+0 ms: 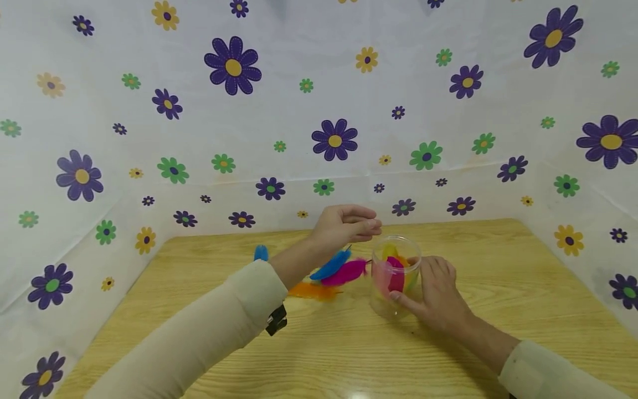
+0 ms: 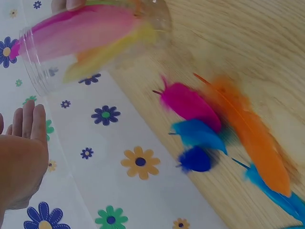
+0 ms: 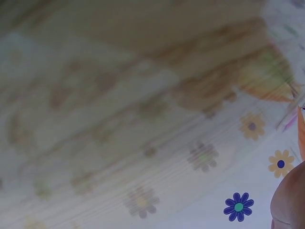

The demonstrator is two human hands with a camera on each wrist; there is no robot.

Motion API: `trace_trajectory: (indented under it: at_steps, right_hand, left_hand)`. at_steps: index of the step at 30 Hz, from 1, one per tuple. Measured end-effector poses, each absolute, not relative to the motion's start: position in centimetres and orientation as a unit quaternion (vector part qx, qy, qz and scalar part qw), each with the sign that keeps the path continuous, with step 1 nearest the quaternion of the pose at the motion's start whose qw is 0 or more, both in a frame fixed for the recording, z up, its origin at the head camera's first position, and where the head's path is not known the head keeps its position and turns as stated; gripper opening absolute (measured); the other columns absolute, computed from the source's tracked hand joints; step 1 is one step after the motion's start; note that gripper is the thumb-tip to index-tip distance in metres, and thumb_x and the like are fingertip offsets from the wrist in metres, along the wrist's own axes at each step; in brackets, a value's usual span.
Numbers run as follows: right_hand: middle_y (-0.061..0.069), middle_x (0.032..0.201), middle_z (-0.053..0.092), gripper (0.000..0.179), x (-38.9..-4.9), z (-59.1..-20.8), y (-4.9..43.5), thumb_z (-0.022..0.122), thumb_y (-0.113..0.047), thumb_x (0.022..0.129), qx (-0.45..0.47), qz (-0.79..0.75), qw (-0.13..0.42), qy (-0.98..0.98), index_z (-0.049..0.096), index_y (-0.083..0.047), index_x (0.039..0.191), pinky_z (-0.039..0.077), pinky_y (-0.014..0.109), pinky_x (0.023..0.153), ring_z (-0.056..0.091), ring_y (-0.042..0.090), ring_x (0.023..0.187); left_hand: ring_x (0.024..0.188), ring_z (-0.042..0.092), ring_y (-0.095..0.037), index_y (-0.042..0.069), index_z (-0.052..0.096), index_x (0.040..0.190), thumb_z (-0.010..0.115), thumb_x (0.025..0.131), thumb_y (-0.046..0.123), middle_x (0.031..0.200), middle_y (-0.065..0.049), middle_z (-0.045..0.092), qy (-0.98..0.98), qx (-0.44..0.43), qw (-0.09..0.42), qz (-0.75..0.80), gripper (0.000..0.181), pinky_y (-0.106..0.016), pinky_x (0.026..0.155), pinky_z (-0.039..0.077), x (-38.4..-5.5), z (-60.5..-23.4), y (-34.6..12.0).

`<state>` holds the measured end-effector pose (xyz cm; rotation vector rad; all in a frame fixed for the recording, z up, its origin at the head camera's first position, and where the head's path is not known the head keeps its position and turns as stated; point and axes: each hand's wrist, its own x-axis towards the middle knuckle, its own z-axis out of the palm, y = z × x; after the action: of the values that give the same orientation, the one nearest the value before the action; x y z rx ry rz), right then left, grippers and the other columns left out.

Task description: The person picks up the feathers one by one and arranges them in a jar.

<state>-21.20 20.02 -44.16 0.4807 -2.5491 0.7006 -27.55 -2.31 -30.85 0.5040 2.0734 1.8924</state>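
My right hand (image 1: 441,293) grips a clear plastic jar (image 1: 381,303) by its right side, thumb towards me. Inside the jar are a magenta feather (image 1: 396,275), a yellow feather (image 2: 107,51) and others of green and orange tint. Just left of the jar's open rim, my left hand (image 1: 344,226) hovers with its fingers nearly straight, holding nothing. The left wrist view shows this hand (image 2: 23,160) apart from the rim. In the blurred right wrist view only part of the right hand (image 3: 289,200) appears at the edge.
Left of the jar, loose feathers lie on the wooden table (image 1: 349,354): a blue feather (image 1: 331,266), a magenta feather (image 1: 346,273), an orange feather (image 1: 315,291) and a dark blue feather (image 2: 196,159). A flower-print cloth (image 1: 284,105) encloses the table's back and sides.
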Motion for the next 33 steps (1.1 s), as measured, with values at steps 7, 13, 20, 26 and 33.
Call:
trace_trajectory:
  at_steps: [7, 13, 20, 26, 33]
  right_hand:
    - [0.02, 0.126, 0.057, 0.073, -21.3, -44.3, 20.1, 0.073, -0.052, 0.084, 0.174, 0.252, 0.228, -0.924, 0.049, -0.001, 0.13, 0.025, 0.059, 0.108, 0.043, 0.038, 0.124]
    - [0.021, 0.124, 0.057, 0.072, -21.3, -44.4, 20.1, 0.074, -0.051, 0.084, 0.177, 0.25, 0.235, -0.922, 0.05, 0.0, 0.129, 0.026, 0.059, 0.107, 0.044, 0.039, 0.123]
    - [0.02, 0.124, 0.057, 0.072, -21.3, -44.4, 20.1, 0.072, -0.052, 0.085, 0.179, 0.248, 0.234, -0.923, 0.049, 0.0, 0.128, 0.025, 0.06, 0.107, 0.043, 0.039, 0.123]
    - [0.02, 0.125, 0.057, 0.072, -21.4, -44.4, 20.1, 0.073, -0.052, 0.084, 0.18, 0.249, 0.236, -0.922, 0.049, 0.0, 0.129, 0.024, 0.06, 0.108, 0.044, 0.039, 0.124]
    - [0.02, 0.124, 0.058, 0.071, -21.4, -44.4, 20.0, 0.074, -0.051, 0.084, 0.182, 0.251, 0.238, -0.92, 0.05, 0.0, 0.128, 0.025, 0.06, 0.108, 0.045, 0.038, 0.123]
  left_hand:
    - [0.11, 0.071, -0.026, 0.002, 0.066, 0.122, 0.065, 0.097, 0.012, 0.118, -0.014, 0.073, 0.768, 0.194, 0.109, 0.601, 0.027, -0.035, 0.095, 0.057, -27.7, -31.6, -5.0]
    - [0.116, 0.067, -0.02, 0.01, 0.066, 0.127, 0.068, 0.096, 0.016, 0.123, -0.005, 0.071, 0.823, 0.241, 0.057, 0.511, 0.031, -0.035, 0.101, 0.054, -27.6, -32.4, -7.3]
    - [0.135, 0.053, -0.029, 0.008, 0.056, 0.141, 0.066, 0.097, 0.016, 0.143, -0.009, 0.059, 0.866, 0.33, -0.01, 0.377, 0.046, -0.048, 0.114, 0.041, -27.4, -32.8, -10.8]
    - [0.141, 0.045, -0.033, 0.007, 0.049, 0.146, 0.067, 0.094, 0.016, 0.154, -0.009, 0.047, 0.88, 0.383, -0.048, 0.278, 0.056, -0.056, 0.115, 0.037, -27.5, -33.0, -13.0]
    - [0.145, 0.039, -0.034, 0.005, 0.044, 0.15, 0.07, 0.09, 0.006, 0.159, -0.013, 0.038, 0.887, 0.442, -0.083, 0.108, 0.065, -0.055, 0.12, 0.028, -27.7, -33.0, -15.1]
